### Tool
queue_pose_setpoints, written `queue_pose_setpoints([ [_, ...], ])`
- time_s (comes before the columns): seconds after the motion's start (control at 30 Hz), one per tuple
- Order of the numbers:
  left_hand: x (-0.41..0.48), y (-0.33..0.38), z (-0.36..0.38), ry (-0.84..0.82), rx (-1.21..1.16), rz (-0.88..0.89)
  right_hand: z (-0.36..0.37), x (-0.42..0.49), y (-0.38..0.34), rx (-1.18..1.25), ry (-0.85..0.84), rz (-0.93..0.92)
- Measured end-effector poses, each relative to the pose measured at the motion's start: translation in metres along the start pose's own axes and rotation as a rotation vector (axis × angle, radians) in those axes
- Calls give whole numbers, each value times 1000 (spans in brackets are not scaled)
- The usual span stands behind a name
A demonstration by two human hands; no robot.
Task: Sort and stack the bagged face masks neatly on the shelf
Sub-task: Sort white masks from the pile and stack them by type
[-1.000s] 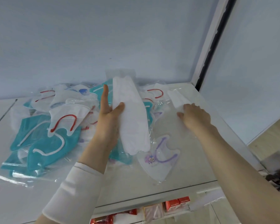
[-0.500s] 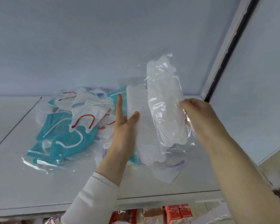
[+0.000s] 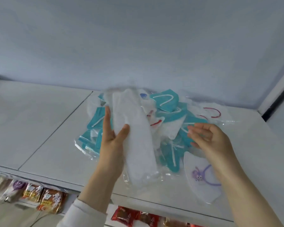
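While I watch through the head camera, I count two hands above the shelf [image 3: 47,128]. The left hand [image 3: 112,141], at 7 o'clock of the pile [image 3: 170,118], pinches the white masks [image 3: 134,136] between thumb and straight fingers. I cannot tell how many are in that bundle. The right hand [image 3: 210,138], at 4 o'clock, is loosely curled and grips nothing. In the pile the teal bagged masks overlap too much to count, and at least two have red loops. One purple-print mask [image 3: 202,176] lies at 5 o'clock, beneath the right wrist. Snack packets [image 3: 51,200] hang at 8 o'clock.
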State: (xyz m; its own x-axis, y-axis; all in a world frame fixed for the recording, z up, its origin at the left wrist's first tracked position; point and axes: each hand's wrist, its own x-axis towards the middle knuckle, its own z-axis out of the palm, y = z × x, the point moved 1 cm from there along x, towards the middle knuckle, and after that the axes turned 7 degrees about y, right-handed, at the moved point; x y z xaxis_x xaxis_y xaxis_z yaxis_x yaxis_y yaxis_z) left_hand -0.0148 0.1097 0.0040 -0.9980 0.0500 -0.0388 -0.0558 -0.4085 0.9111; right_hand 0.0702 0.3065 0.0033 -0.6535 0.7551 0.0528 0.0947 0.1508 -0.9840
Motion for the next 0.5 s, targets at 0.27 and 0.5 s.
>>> queue_pose_setpoints([
  [0.27,11,10,-48,100,76,4,35,12,7,-503,26,-126],
  [0.5,31,19,-46,-43,40,-15,67,26,10,-774,153,64],
])
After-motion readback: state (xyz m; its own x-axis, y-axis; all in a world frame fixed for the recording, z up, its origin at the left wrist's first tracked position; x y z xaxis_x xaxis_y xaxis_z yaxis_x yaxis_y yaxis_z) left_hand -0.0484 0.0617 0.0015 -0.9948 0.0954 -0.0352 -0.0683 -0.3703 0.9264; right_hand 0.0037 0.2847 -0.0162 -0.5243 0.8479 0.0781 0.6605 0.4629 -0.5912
